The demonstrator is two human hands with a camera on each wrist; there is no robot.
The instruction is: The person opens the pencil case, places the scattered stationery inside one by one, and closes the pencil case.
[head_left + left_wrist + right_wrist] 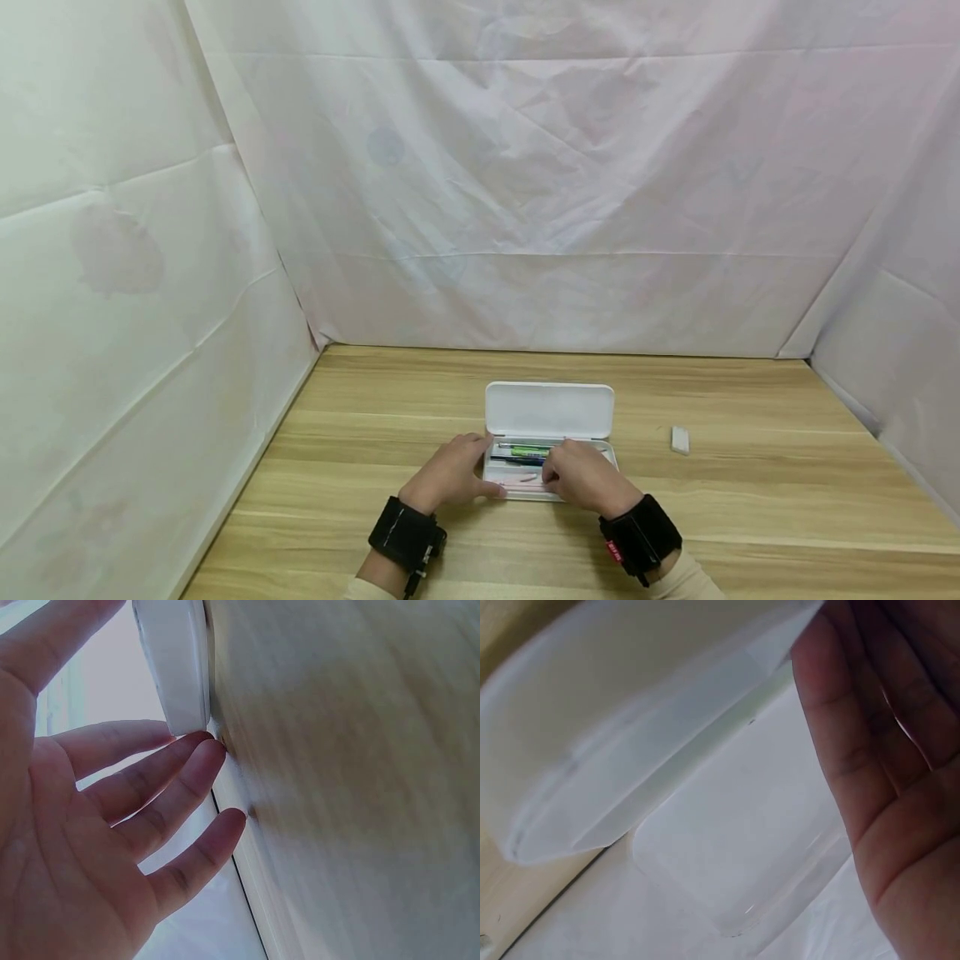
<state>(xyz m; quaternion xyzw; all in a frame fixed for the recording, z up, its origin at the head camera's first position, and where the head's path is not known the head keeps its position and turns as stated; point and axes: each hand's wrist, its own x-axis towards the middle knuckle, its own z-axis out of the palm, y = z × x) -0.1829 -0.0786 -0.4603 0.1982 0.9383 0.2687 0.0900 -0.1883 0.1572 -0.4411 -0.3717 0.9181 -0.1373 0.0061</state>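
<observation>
A white pencil case [550,408] stands on the table with its lid raised at the back. My left hand [453,472] holds its left end, thumb at the front corner and fingers toward the back; in the left wrist view, the fingers [196,766] touch the case's corner [176,667]. Inside lie a green pen [528,452], a dark pen [517,460] and a small pale piece [528,477]. Reaching into the case's right half, my right hand [585,475] has curled fingers. Its fingertips are hidden, and whether they pinch anything does not show.
A white eraser [679,440] lies on the wooden table [750,517], to the right of the case. Pale cloth [570,183] hangs behind the table and along both sides. Each wrist wears a black strap [641,540].
</observation>
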